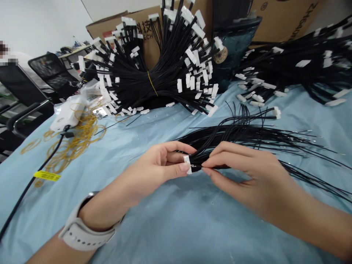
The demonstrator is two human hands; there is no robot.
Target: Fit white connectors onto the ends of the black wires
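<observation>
Between the thumb and fingers of my left hand is a white connector, with black wires running out of its right side. My right hand pinches a thin black wire just right of the connector; the wire's bare metal tip is at the connector's edge. Behind both hands a loose bundle of black wires lies on the blue cloth, its stripped ends spreading to the right. Another white connector rests at the back of that bundle.
A large tied bundle of black cables with white connectors stands at the back. More cables lie at the back right, beside a dark bin. Yellow rubber bands, a white power strip and a black cord are left.
</observation>
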